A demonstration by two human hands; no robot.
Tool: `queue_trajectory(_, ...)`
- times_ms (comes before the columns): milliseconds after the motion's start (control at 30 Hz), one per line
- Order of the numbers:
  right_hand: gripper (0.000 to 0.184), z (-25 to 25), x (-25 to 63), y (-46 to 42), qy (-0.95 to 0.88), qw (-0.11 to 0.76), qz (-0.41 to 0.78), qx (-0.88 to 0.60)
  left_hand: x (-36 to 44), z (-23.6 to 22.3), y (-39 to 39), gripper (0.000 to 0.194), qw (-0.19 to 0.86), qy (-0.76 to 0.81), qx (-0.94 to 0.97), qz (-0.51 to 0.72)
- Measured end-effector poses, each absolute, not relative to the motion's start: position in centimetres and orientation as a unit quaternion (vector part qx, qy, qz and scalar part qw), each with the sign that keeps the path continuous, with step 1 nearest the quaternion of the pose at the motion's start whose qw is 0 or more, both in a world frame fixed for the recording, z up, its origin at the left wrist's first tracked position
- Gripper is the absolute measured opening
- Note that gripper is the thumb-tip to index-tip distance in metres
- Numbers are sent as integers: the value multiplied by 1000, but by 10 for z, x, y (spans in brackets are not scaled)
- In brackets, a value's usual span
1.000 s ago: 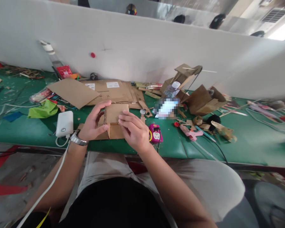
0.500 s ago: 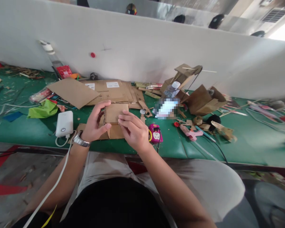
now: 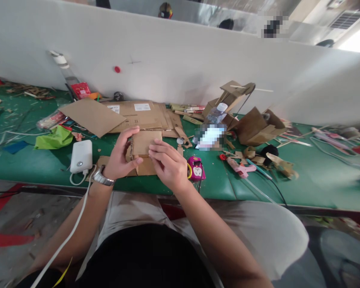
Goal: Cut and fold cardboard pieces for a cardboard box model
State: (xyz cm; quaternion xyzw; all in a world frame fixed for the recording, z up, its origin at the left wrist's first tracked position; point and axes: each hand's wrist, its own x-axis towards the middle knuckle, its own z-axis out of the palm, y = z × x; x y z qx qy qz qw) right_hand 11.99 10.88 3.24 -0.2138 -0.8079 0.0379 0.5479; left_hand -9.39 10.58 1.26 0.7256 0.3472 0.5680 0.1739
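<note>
A white power bank (image 3: 81, 156) lies at left on the green bench (image 3: 213, 190) in my remote view. My left hand (image 3: 120, 155) grips the left side of the folded cardboard (image 3: 144, 143) on the near side, while my right hand (image 3: 169, 163) sets fingertips to its right; whether that grip pinches, I cannot tell. A purple socket (image 3: 197, 171) and pink glue gun (image 3: 241, 168) lie farther right.

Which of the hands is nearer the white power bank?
Left. The left hand is to the right of the white power bank, at the cardboard piece's left side; the right hand is farther right.
</note>
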Motion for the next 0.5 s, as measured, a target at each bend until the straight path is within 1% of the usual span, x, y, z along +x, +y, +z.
queue_trajectory(267,21,36,121,109,-814,533,50,-224,-94,8,108,83,158,350,727,570)
queue_trajectory(500,18,39,137,112,-796,555,28,-240,-109,3,118,93,158,358,730,560)
